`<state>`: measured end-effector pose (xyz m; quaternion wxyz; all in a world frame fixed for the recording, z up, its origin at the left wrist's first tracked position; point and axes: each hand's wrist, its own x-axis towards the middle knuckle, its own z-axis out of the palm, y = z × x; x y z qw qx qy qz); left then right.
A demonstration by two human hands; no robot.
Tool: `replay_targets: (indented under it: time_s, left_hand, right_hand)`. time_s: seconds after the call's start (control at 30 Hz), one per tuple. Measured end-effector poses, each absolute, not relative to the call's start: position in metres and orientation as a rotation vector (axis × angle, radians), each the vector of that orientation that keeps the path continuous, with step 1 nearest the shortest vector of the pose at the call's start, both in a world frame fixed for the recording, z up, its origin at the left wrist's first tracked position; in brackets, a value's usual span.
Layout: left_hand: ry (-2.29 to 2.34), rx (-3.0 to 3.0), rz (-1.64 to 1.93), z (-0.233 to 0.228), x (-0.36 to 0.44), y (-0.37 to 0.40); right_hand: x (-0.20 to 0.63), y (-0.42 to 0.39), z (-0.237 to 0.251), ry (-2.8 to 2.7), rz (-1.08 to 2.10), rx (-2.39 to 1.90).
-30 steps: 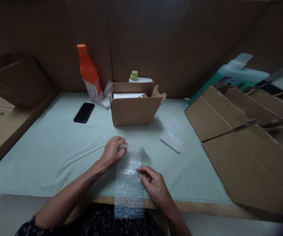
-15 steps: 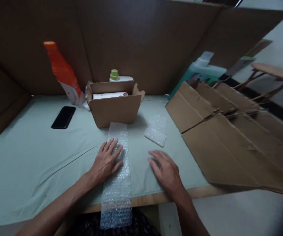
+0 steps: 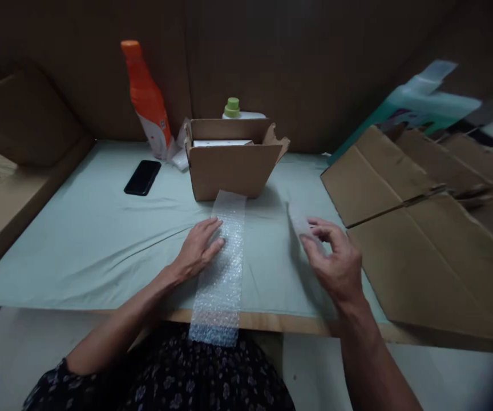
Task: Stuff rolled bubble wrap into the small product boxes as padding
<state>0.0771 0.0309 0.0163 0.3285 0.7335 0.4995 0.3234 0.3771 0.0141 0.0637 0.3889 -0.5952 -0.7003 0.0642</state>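
Counter [image 3: 79, 245], pale green cover, cardboard walls behind. Bubble-wrap strip [image 3: 223, 262] laid lengthwise, near end overhanging the edge; left hand [image 3: 197, 251] flat on it, fingers spread. Right hand [image 3: 334, 257] pinching small folded bubble-wrap piece [image 3: 300, 224], grip closed. Open carton [image 3: 233, 165] touching the strip's far end.

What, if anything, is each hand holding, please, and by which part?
The right hand pinches the small bubble-wrap piece at its near end; the left hand only presses flat on the long strip.

Bubbly clear plastic wrap [image 3: 223, 268]; matt cardboard box [image 3: 233, 165]
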Motion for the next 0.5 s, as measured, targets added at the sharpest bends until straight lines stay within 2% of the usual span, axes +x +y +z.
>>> replay_targets:
  time_s: [0.1,0.2,0.37,0.5]
  left_hand:
    - [1.318,1.500,0.956,0.029,0.061,0.008]
    - [1.369,1.386,0.939,0.028,0.046,-0.023]
    - [1.359,1.867,0.901,0.014,0.038,-0.054]
    - [1.229,2.174,0.811,0.008,0.045,-0.045]
  right_hand:
    - [0.332,-0.025,0.069,-2.067,0.287,-1.213]
    - [0.296,-0.054,0.053,-2.345,0.472,-1.074]
    - [0.280,-0.073,0.036,-2.498,0.702,-1.126]
    - [0.286,-0.073,0.039,-2.449,0.692,-1.142]
